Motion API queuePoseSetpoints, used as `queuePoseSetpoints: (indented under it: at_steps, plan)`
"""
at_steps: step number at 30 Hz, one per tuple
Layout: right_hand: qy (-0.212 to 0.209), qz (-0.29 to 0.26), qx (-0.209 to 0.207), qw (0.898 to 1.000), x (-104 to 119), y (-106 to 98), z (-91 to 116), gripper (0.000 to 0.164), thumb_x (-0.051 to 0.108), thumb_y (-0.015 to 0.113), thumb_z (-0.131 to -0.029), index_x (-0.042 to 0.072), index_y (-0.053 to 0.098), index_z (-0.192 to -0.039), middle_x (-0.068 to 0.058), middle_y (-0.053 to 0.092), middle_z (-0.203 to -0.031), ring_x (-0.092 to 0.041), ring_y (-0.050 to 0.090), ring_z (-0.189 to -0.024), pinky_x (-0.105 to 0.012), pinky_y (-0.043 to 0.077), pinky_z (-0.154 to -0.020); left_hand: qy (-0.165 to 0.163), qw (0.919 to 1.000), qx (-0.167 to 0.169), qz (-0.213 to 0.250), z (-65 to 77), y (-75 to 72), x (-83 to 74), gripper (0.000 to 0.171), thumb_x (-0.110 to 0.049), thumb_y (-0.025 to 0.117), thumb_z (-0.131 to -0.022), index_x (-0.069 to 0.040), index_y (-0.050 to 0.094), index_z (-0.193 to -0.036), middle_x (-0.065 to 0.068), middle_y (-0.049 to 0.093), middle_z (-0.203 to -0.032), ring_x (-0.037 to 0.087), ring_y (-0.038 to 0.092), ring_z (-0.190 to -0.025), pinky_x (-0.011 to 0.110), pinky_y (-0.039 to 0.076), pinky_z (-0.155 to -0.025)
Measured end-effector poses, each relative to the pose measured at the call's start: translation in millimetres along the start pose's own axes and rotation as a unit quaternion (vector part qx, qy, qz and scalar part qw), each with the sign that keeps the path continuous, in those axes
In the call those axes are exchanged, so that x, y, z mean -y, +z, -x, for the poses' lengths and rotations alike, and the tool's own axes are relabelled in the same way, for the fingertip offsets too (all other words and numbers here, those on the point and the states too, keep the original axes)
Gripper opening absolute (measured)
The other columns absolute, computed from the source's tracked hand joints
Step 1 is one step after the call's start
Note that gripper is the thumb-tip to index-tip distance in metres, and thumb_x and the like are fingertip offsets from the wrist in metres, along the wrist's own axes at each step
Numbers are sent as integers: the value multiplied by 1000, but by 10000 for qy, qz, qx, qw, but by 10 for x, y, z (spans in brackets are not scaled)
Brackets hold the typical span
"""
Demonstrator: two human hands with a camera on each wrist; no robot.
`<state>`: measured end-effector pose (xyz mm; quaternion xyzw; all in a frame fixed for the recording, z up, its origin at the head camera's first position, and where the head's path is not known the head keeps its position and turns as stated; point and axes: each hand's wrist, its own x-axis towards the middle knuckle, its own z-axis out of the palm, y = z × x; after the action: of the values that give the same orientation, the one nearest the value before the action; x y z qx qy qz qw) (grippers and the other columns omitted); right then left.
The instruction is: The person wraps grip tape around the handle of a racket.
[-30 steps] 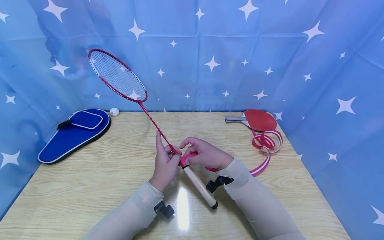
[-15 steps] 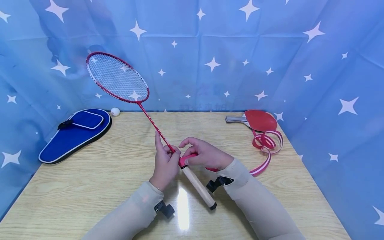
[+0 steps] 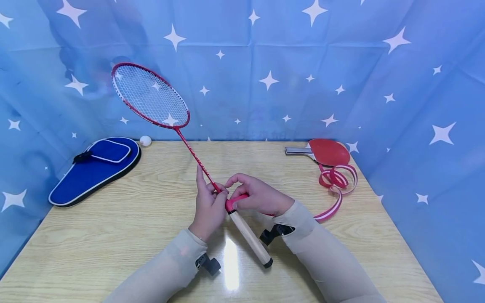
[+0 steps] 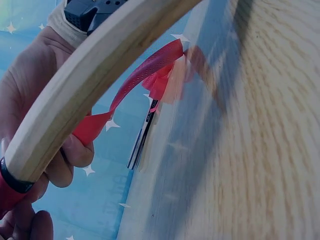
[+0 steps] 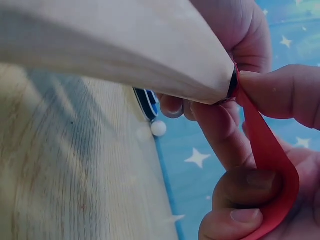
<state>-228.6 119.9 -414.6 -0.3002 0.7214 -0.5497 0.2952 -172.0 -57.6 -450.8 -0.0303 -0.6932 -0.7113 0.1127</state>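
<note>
Pinching the tape (image 5: 261,137) at the handle's (image 3: 250,237) top, my curled right hand (image 3: 261,197) is seemingly stopping it slipping — while my mostly curled left hand (image 3: 209,210) is gripping the racket (image 3: 196,158) just beyond, apparently for steadiness.

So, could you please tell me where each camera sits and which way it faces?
Head: worn on the head, facing forward and down at the wooden racket handle; left hand, right hand and sleeves show.
Left wrist: worn there, facing across the handle; the right hand shows.
Right wrist: worn there, facing past the handle towards the white ball; both hands partly show.
Both wrist views share the handle and red tape.
</note>
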Motion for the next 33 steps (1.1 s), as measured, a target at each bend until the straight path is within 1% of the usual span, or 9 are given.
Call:
queuePoseSetpoints:
  at_steps: [4, 9, 12, 16, 19, 21, 23, 28, 33]
  plan:
    - [23, -78, -30, 10000, 8, 18, -2, 48, 1, 72, -91, 5, 49, -133, -11, 77, -95, -20, 70, -86, -29, 56, -81, -30, 10000, -16, -63, 11, -5, -9, 101, 4, 54, -100, -36, -8, -169, 23, 61, -97, 29, 60, -74, 28, 58, -67]
    - [36, -177, -70, 9998, 1, 36, -3, 47, 0, 71, -90, 5, 48, -131, -10, 75, -92, -26, 65, -81, -29, 53, -71, -62, 9998, -114, -166, 13, -8, -22, 99, 2, 55, -98, -36, -4, -169, 18, 61, -92, 22, 54, -64, 28, 55, -64]
    - [14, -174, -59, 9998, 3, 38, -3, 49, -1, 69, -90, 1, 46, -133, -9, 75, -93, -25, 65, -81, -30, 53, -72, -9, 9998, -142, -161, 10, -6, -24, 99, 3, 55, -98, -34, -4, -169, 16, 61, -91, 21, 55, -65, 28, 55, -65]
    - [38, -265, 33, 9996, 5, 42, -5, 54, -4, 65, -90, -3, 42, -139, -10, 75, -95, -18, 66, -84, -30, 53, -77, -6, 9998, -130, -158, 12, -13, -12, 99, 3, 54, -100, -34, -6, -169, 22, 62, -94, 24, 59, -71, 27, 57, -68]
    - [99, -381, 93, 9992, 4, 43, -4, 56, -5, 62, -90, -1, 41, -141, -10, 76, -98, -15, 65, -83, -24, 48, -68, -89, 9997, -124, -196, 18, -17, 1, 99, 2, 54, -100, -34, -8, -169, 22, 62, -97, 26, 61, -77, 27, 58, -72]
    - [127, -428, 108, 9989, 4, 38, 1, 57, -4, 62, -89, 1, 42, -142, -9, 77, -100, -14, 62, -79, -23, 41, -59, -105, 9996, -144, -222, 20, -12, 6, 99, 2, 55, -100, -33, -8, -169, 20, 62, -97, 28, 62, -79, 27, 58, -73]
    - [116, -479, 136, 9987, 4, 40, 0, 57, -4, 62, -89, 1, 42, -142, -9, 78, -99, -14, 61, -78, -22, 37, -57, -103, 9995, -170, -226, 24, -13, 5, 99, 2, 55, -100, -33, -7, -169, 18, 62, -96, 32, 62, -81, 27, 58, -74]
    - [56, -589, 195, 9981, 9, 47, 3, 56, -4, 64, -90, 1, 43, -141, -8, 77, -97, -17, 63, -82, -23, 46, -65, -34, 9997, -186, -153, 31, -10, -5, 98, 3, 54, -99, -32, -6, -169, 20, 62, -95, 37, 62, -83, 26, 58, -75]
    - [44, -556, 155, 9983, 10, 55, -5, 53, -3, 66, -91, 3, 44, -138, -8, 76, -97, -18, 67, -85, -26, 54, -77, -30, 9998, -201, -86, 35, -15, -10, 98, 3, 54, -98, -30, -6, -169, 27, 62, -99, 29, 61, -79, 25, 57, -72]
